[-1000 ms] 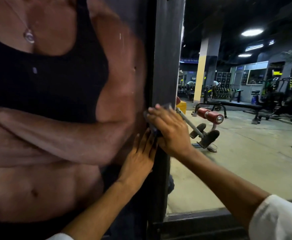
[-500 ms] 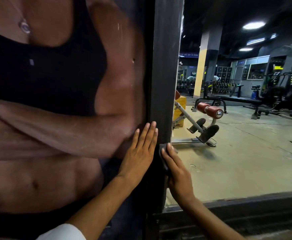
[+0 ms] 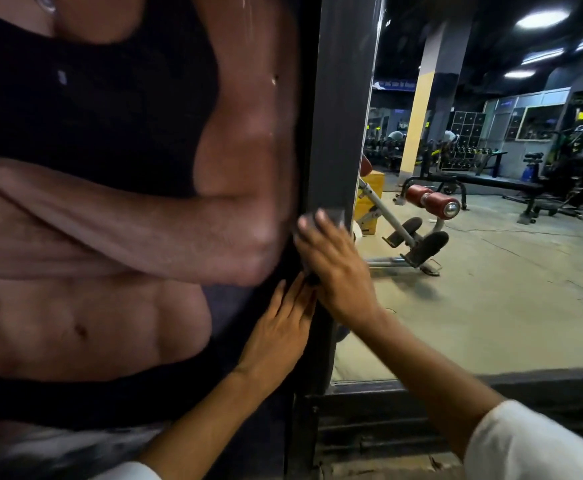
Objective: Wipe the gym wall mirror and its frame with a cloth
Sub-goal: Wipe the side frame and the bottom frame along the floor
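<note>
Wiping the frame right now, not the glass. Right hand (image 3: pixel 335 271) presses the cloth (image 3: pixel 334 216) flat on the upright frame post (image 3: pixel 345 116), around mid-height. Its fingers (image 3: pixel 317 233) are mostly straight and spread over the cloth, pushing rather than gripping. Thumb is hidden, so can't tell if it pinches an edge. The cloth is dark grey and mostly under the palm, with one corner showing past the fingertips.

Left hand (image 3: pixel 279 327) lies flat on the dark strip just left of the post, fingers straight and together, holding nothing. Looks like a brace.

My read: frame step, partway at best. Can't tell which parts are already wiped. The bottom rail (image 3: pixel 490 379) and the mirror (image 3: pixel 490 306) to the right are likely left to do. Next move calls for a steady-pressure stroke along the post, with the cloth covering the edge where post meets glass. The hand is blurred, so probably mid-stroke, direction unknown.

Surroundings: a large poster (image 3: pixel 110 202) of a torso fills the wall left of the post. The mirror reflects a dim gym with a concrete floor, a bench (image 3: pixel 418 237) with red roller pads, a yellow pillar (image 3: pixel 418 126), racks far back and ceiling lights (image 3: pixel 542 15).
</note>
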Tool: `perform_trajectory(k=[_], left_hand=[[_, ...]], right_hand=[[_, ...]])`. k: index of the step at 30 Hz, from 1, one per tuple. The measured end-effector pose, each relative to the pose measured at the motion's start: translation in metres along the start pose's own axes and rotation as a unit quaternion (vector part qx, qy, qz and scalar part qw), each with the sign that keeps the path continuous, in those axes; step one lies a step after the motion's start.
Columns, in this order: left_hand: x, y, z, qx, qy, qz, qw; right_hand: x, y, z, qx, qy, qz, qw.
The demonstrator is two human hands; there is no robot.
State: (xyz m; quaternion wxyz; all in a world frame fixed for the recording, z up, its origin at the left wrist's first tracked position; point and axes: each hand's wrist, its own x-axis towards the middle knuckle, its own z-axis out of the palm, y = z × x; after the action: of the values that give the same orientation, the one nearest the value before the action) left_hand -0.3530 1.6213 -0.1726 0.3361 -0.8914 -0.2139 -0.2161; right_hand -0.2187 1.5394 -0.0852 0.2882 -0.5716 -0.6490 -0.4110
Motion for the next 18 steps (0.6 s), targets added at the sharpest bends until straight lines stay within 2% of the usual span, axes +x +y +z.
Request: perform_trajectory(k=[3,5,7,9,11,12,15,18], left_hand=[[-0.026,0.019,0.016,-0.009,-0.038,0.058,0.998],[-0.037,0.024,0.023,-0.035,-0.045,0.058,0.997],[-0.037,0.024,0.022,-0.067,-0.038,0.042,0.996],[-0.038,0.024,0.023,-0.075,-0.032,0.056,0.995],[-0.039,0.025,0.021,-0.084,-0.054,0.064,0.993],[-0.04,0.025,0.021,-0.086,-0.051,0.062,0.993],[-0.042,0.027,0.023,-0.082,-0.056,0.053,0.994],[-0.042,0.03,0.028,-0.085,-0.06,0.048,0.993]], right_hand=[[-0.074,-0.016,0.015,0.011,-0.095,-0.028,0.995],[-0.074,-0.014,0.005,0.029,-0.113,-0.044,0.992],[-0.045,-0.011,-0.017,0.059,-0.067,-0.035,0.995],[-0.007,-0.002,-0.041,0.07,0.026,-0.003,0.997],[0.024,0.013,-0.057,0.06,0.103,0.058,0.991],[0.03,0.02,-0.058,0.062,0.118,0.095,0.987],[0.003,0.016,-0.031,0.115,0.102,0.165,0.974],[-0.085,-0.016,0.012,0.173,0.034,0.223,0.959]])
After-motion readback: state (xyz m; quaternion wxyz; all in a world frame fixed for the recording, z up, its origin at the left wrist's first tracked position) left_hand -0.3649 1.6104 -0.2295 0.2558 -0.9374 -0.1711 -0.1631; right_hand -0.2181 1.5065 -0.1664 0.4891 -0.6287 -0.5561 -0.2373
